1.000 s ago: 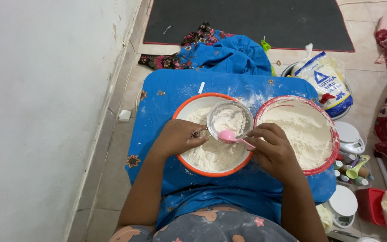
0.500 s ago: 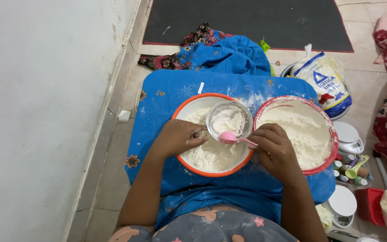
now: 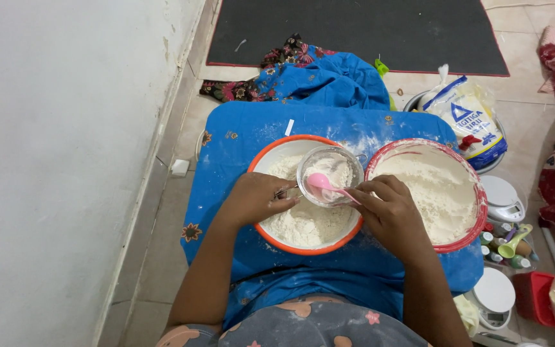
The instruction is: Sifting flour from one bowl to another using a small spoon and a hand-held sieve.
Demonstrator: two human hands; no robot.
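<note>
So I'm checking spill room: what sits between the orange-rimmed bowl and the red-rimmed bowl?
Head view: only a narrow flour-dusted strip of blue cloth between orange-rimmed bowl and red-rimmed bowl; right hand above it.

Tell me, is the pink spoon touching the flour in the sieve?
Touching. The head view shows the pink spoon, held by the right hand, with its bowl lying on flour in the sieve.

A clear plastic flour bag (image 3: 469,119) with a blue triangle and red mark sits in a bowl at upper right. Below it, two white kitchen scales (image 3: 502,200) show small grey screens, one near the bottom edge (image 3: 493,295)
</note>
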